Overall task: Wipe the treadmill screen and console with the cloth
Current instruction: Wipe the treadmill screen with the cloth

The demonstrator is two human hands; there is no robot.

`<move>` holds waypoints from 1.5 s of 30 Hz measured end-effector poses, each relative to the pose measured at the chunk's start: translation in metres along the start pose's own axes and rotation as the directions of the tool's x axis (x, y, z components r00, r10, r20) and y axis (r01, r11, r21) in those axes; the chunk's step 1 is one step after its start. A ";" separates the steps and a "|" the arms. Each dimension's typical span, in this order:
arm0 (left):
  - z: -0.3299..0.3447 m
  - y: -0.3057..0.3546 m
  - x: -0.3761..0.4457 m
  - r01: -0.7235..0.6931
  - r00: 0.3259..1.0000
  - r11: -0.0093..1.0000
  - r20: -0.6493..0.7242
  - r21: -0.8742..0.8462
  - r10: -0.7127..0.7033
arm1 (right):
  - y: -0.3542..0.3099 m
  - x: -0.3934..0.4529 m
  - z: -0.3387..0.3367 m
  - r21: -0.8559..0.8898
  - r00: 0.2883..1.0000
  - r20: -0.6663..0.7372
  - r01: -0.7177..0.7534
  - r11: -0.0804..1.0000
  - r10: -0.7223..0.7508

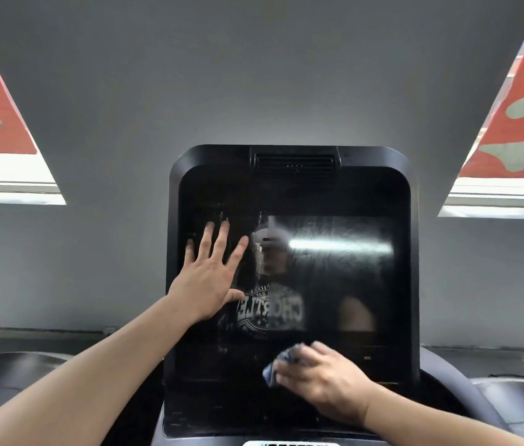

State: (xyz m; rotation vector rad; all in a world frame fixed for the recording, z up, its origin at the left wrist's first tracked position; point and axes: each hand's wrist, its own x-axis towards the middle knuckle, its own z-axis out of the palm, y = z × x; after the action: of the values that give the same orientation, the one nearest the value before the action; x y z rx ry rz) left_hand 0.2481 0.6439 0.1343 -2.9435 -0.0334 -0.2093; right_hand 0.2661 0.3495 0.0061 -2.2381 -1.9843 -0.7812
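I judge the cloth (281, 365) soft, light and limp, best kept bunched under the fingers so it presses flat and does not slip on the glossy glass. My right hand (322, 378) grasps it, pressed against the lower part of the console (286, 410), below the screen (328, 272). My left hand (209, 275) lies released, fingers spread flat on the panel's left side. The cloth is small, crumpled and blue-grey; the dark screen shows streaks and smears.
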 end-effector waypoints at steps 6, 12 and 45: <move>0.002 0.000 0.001 0.001 1.000 1.000 -0.008 0.001 -0.001 | 0.055 0.019 -0.023 -0.022 0.971 -0.104 -0.219 0.975 0.216; 0.003 -0.001 0.000 -0.005 1.000 1.000 -0.016 0.009 0.006 | -0.014 -0.024 0.018 -0.019 0.994 0.103 0.022 1.000 -0.020; -0.002 0.000 -0.002 -0.014 1.000 1.000 -0.001 0.004 0.014 | -0.042 0.008 0.021 0.408 0.890 0.150 -0.452 0.793 0.430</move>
State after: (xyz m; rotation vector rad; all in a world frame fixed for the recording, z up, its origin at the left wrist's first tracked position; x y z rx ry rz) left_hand 0.2458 0.6432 0.1361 -2.9388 -0.0133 -0.2078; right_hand 0.2339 0.3714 -0.0209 -2.3012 -1.3652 -0.2012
